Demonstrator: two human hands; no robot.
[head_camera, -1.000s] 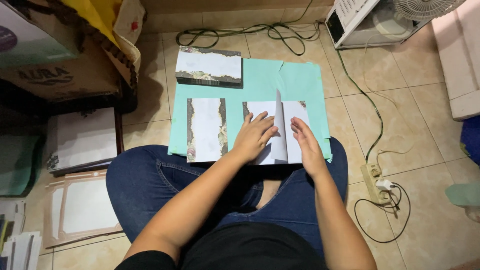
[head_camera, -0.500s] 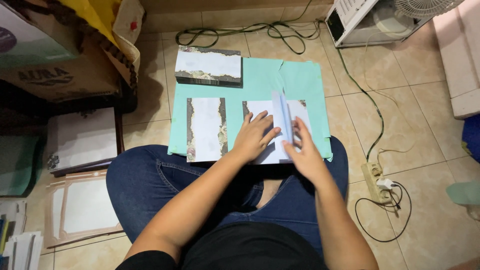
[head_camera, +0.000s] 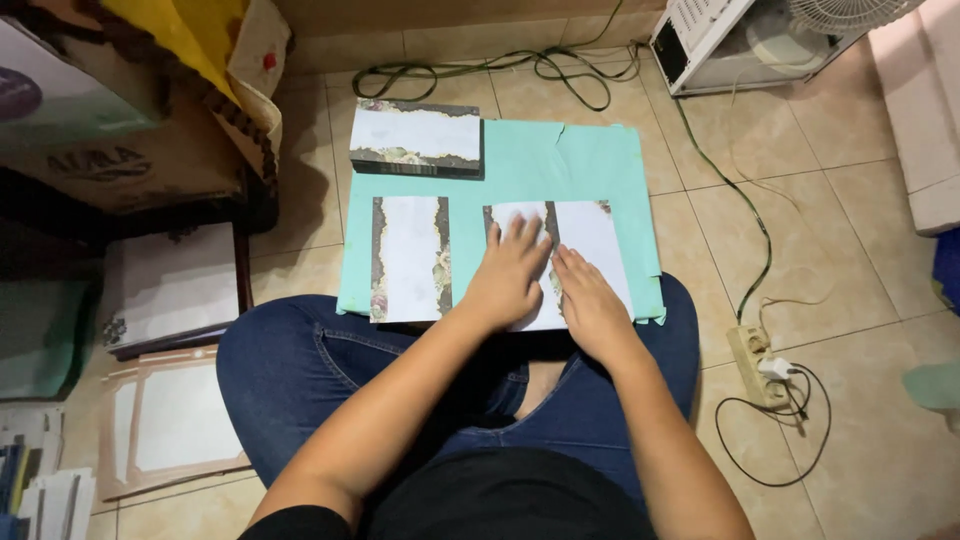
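A white sheet with floral borders (head_camera: 590, 245) lies folded on the teal mat (head_camera: 560, 160) in front of my knees. My left hand (head_camera: 508, 272) presses flat on its left half with fingers spread. Right beside it, my right hand (head_camera: 587, 302) lies flat on the fold line, fingers pointing up-left. A folded narrow sheet (head_camera: 408, 258) with dark floral edges rests to the left on the mat. A stack of the same printed sheets (head_camera: 416, 138) sits at the mat's far left corner.
Cardboard boxes (head_camera: 110, 130) and trays of white sheets (head_camera: 170, 290) stand at the left. A green cable (head_camera: 720, 170) runs to a power strip (head_camera: 757, 365) at the right. A white fan base (head_camera: 740, 40) stands at the back right.
The sheet's right flap, standing upright before, has been folded over to the left and now lies flat. My right hand moved with it onto the fold.
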